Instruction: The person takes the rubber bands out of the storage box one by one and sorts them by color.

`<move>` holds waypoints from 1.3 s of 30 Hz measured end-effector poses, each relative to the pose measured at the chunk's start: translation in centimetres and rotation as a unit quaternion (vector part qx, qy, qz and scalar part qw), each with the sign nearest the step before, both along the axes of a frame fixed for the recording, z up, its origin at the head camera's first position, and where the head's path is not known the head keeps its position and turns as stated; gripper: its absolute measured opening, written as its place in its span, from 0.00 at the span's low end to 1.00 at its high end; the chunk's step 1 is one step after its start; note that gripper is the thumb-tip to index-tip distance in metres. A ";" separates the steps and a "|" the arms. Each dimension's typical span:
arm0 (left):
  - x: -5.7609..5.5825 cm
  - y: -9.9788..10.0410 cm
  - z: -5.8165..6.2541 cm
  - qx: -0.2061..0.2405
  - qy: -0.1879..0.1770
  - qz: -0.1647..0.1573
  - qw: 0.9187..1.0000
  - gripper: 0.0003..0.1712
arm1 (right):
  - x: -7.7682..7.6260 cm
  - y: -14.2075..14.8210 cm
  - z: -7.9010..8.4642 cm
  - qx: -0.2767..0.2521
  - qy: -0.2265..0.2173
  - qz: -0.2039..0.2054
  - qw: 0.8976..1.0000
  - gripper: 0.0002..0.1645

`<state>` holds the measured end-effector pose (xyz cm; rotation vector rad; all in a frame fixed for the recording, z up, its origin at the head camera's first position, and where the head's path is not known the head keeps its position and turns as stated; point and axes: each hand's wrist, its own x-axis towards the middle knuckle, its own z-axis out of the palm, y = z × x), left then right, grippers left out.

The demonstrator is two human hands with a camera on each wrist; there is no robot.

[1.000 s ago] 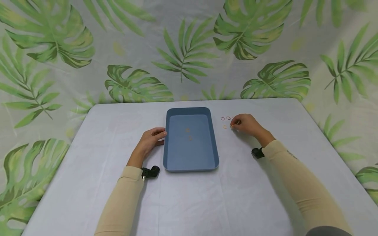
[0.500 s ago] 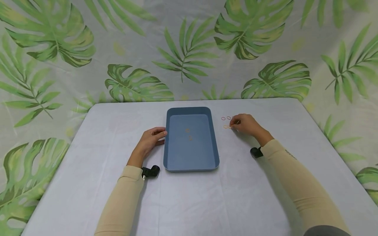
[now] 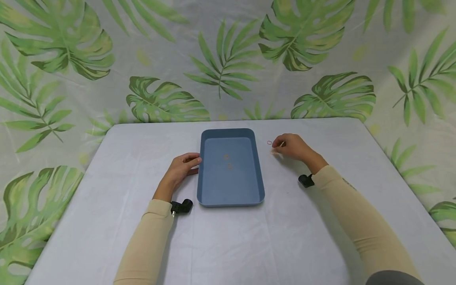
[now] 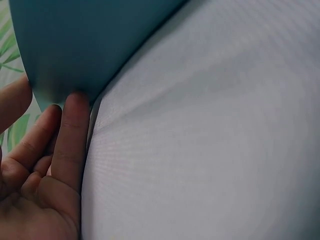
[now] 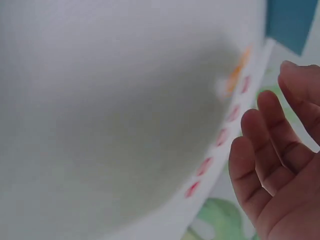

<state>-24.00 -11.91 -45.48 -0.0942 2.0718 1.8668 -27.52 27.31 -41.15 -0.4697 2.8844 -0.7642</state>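
The blue tray [image 3: 230, 186] lies on the white table, with two small orange rings that look like rubber bands [image 3: 229, 166] inside it. My left hand [image 3: 179, 170] rests against the tray's left side; in the left wrist view, its nearly straight fingertips [image 4: 76, 102] touch the outer wall. Right of the tray, my right hand [image 3: 293, 147] hovers close above the table, fingers loosely bent and holding nothing visible. Blurred orange bands [image 5: 237, 72] lie by its fingertips. A row of several red bands [image 5: 222, 136] shows in the right wrist view; the head view has just one red band [image 3: 269, 143] uncovered.
The white tablecloth [image 3: 231, 241] covers the table. Behind it hangs a leaf-patterned cloth [image 3: 228, 59]. Each wrist wears a black camera, the left camera [image 3: 182, 206] near the tray's lower left corner.
My right hand has shifted slightly left and away from me, and it now covers more of the red row. An orange band by its fingers has moved left beside another. The left hand stays put.
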 end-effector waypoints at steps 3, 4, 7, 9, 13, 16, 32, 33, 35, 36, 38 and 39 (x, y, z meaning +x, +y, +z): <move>0.0 0.0 0.0 0.000 0.002 -0.001 1.000 0.28 | -0.1 -1.1 0.9 -0.003 0.003 0.019 1.000 0.11; 0.0 0.1 0.0 0.000 0.002 -0.002 1.000 0.28 | -0.1 -1.5 1.3 -0.003 0.006 0.029 1.000 0.11; 0.0 0.0 0.1 0.001 0.001 -0.001 1.000 0.28 | 0.1 -3.0 2.3 -0.003 0.015 0.057 0.998 0.10; 0.0 0.0 0.1 0.002 -0.001 -0.001 1.000 0.28 | 0.3 -4.1 3.0 -0.006 0.025 0.081 0.996 0.10; 0.0 -0.2 0.0 0.005 0.000 -0.003 1.000 0.28 | 0.8 -6.4 3.8 -0.012 0.037 0.123 0.992 0.10; 0.0 -0.2 -0.1 0.004 0.001 -0.004 1.000 0.29 | 1.1 -8.2 3.9 -0.005 0.037 0.147 0.988 0.11; 0.0 -0.1 0.0 0.004 -0.002 -0.004 1.000 0.28 | 1.2 -12.9 0.5 0.061 0.052 0.200 0.977 0.07; -0.1 -0.2 -0.1 0.003 -0.002 -0.005 1.000 0.28 | 1.2 -13.0 0.2 0.064 0.054 0.202 0.976 0.07; -0.1 -0.2 -0.1 0.003 -0.003 -0.005 1.000 0.28 | 1.2 -13.1 -0.3 0.071 0.054 0.199 0.976 0.07; -0.1 -0.2 0.0 0.002 -0.003 -0.005 1.000 0.28 | 1.3 -13.2 -0.5 0.074 0.056 0.198 0.976 0.07; -0.1 -0.2 0.0 0.003 -0.003 -0.005 1.000 0.28 | 1.3 -13.2 -0.9 0.079 0.057 0.191 0.977 0.08; -0.1 -0.2 0.1 0.002 -0.002 -0.007 1.000 0.28 | 1.4 -13.2 -1.0 0.080 0.057 0.188 0.977 0.09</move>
